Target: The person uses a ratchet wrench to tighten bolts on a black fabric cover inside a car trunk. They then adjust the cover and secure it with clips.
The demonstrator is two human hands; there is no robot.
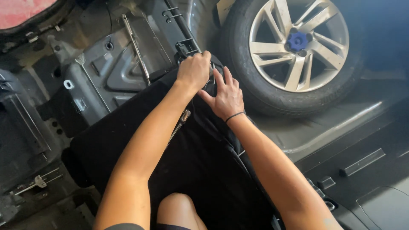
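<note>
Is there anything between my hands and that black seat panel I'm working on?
Nothing visible. The left hand is closed on the top edge of the black seat panel, next to a metal bracket, and the right hand lies flat on the panel.

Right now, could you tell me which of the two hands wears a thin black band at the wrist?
The right hand, lying flat on the black fabric. The left hand, closed in a fist, has a bare wrist.
</note>
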